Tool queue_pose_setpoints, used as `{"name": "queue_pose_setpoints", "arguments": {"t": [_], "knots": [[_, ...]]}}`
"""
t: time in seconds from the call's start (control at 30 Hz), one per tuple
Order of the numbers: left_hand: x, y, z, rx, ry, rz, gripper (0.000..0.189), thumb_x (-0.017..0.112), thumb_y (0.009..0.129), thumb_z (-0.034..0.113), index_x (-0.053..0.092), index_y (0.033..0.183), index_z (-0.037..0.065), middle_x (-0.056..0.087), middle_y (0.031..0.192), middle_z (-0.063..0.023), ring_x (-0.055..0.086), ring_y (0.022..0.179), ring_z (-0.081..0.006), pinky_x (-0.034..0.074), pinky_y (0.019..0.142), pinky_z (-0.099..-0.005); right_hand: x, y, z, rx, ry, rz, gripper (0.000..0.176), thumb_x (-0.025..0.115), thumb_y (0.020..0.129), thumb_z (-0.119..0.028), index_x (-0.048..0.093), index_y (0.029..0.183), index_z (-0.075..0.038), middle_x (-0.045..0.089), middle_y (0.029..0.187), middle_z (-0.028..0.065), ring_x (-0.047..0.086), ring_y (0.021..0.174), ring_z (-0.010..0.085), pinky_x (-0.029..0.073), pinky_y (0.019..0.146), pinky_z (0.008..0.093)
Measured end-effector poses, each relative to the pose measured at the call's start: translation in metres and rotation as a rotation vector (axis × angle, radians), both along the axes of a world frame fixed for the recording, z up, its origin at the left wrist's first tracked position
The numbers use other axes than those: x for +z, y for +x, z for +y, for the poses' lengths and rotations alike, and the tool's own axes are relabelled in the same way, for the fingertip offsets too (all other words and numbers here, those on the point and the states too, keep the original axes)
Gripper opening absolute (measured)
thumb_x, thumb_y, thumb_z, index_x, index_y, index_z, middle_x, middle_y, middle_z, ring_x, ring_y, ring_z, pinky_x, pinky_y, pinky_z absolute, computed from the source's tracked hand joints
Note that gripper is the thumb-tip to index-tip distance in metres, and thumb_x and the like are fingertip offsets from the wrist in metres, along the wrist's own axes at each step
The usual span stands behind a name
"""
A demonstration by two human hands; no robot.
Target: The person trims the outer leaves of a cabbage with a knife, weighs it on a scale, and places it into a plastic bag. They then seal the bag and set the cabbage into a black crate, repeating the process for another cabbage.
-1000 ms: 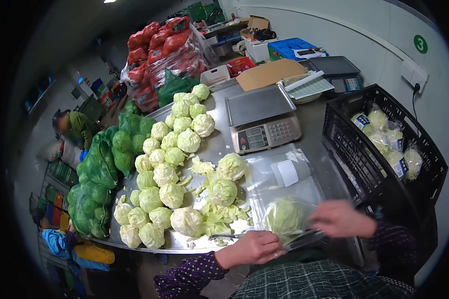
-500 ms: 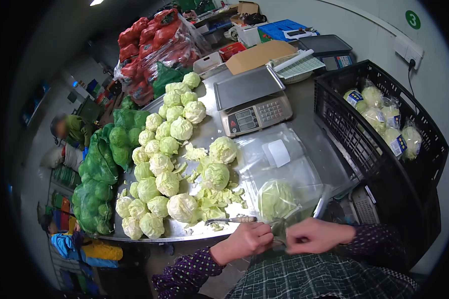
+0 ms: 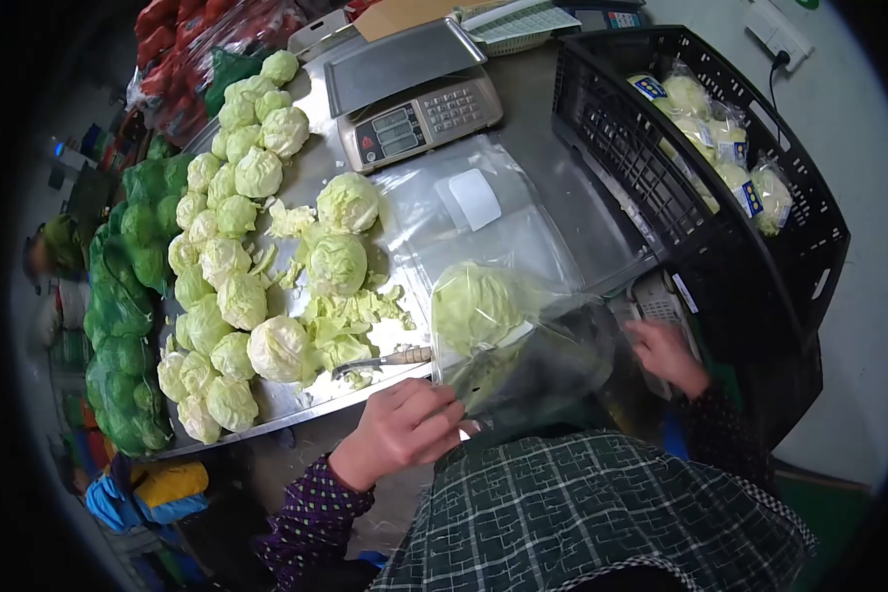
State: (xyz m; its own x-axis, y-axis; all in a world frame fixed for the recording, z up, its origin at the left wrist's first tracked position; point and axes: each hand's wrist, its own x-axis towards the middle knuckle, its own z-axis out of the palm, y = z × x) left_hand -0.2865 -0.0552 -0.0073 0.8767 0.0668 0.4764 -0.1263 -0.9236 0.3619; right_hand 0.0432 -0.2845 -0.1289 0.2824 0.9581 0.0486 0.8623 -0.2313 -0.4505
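My left hand (image 3: 400, 429) pinches the edge of a clear plastic bag (image 3: 562, 360) at the table's front edge. Inside the bag, a pale green cabbage (image 3: 476, 304) lies toward the far left end. My right hand (image 3: 666, 355) is away from the bag, to its right, with its fingers loosely apart beside a grey slotted item (image 3: 656, 296) below the black crate. A curved knife with a wooden handle (image 3: 405, 356) rests just beyond my left hand. Flat clear bags (image 3: 414, 212) with a white label (image 3: 475, 199) lie behind the bagged cabbage.
Several trimmed cabbages (image 3: 225, 259) and loose leaves (image 3: 340, 331) cover the metal table's left part. Green net sacks (image 3: 118, 340) line its left edge. A scale (image 3: 419, 118) stands at the back. The black crate (image 3: 651, 168) at right holds bagged, labelled cabbages (image 3: 735, 148).
My right hand has left the bag and moved right, toward the crate's base. My left hand keeps hold of the bag, which is now spread wider. The view has shifted right and downward.
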Motion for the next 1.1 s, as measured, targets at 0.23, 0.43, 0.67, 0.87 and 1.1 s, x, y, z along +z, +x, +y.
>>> {"name": "queue_pose_setpoints", "arguments": {"t": [0.23,0.43,0.67,0.87,1.1], "knots": [[-0.039,-0.014,0.009,0.382,-0.17,-0.08,0.11,0.091,0.055,0.04,0.033,0.14,0.0,0.05,0.126,-0.0228,0.058,0.108,-0.0327,0.048,0.09,-0.039,0.048,-0.032,0.121,-0.114,0.166,0.631,0.036,0.068,0.076,-0.002,0.066,0.112,-0.007,0.067,0.098,0.0111,0.065,0.083,0.0234,0.053,0.073,0.0336],[-0.093,0.017,-0.002,0.321,-0.237,-0.04,0.046,0.066,0.088,0.03,0.06,0.113,-0.008,0.064,0.114,-0.0228,0.063,0.107,-0.031,0.048,0.094,-0.0387,0.011,-0.042,0.153,0.344,0.147,0.745,0.021,0.058,0.091,-0.009,0.062,0.11,-0.001,0.068,0.101,0.0085,0.065,0.094,0.0197,0.051,0.087,0.034],[-0.129,0.042,0.019,0.937,-1.831,-0.445,0.04,0.039,0.102,0.03,0.058,0.096,-0.004,0.067,0.089,-0.0152,0.066,0.061,-0.0223,0.054,0.061,-0.0322,-0.024,-0.033,0.142,-0.189,0.039,1.496,0.017,0.054,0.094,-0.014,0.061,0.103,-0.001,0.067,0.099,0.0095,0.063,0.094,0.0156,0.05,0.08,0.0306],[-0.108,0.05,0.033,1.048,-1.828,-0.435,0.026,0.048,0.099,0.028,0.052,0.101,0.003,0.063,0.096,-0.0138,0.062,0.054,-0.0197,0.051,0.046,-0.029,0.05,-0.04,0.207,-0.049,0.336,1.053,0.031,0.064,0.087,-0.016,0.057,0.111,0.002,0.066,0.095,0.0081,0.058,0.088,0.0093,0.048,0.08,0.0289],[-0.156,0.034,0.066,1.081,-1.65,-0.299,0.032,0.052,0.096,0.024,0.053,0.072,0.002,0.056,0.059,-0.0085,0.054,0.046,-0.0162,0.046,0.043,-0.0289,-0.01,-0.035,0.243,-0.481,0.079,0.969,0.026,0.065,0.082,-0.01,0.058,0.105,0.0,0.058,0.067,0.0027,0.053,0.056,0.0075,0.041,0.045,0.0239]]}}
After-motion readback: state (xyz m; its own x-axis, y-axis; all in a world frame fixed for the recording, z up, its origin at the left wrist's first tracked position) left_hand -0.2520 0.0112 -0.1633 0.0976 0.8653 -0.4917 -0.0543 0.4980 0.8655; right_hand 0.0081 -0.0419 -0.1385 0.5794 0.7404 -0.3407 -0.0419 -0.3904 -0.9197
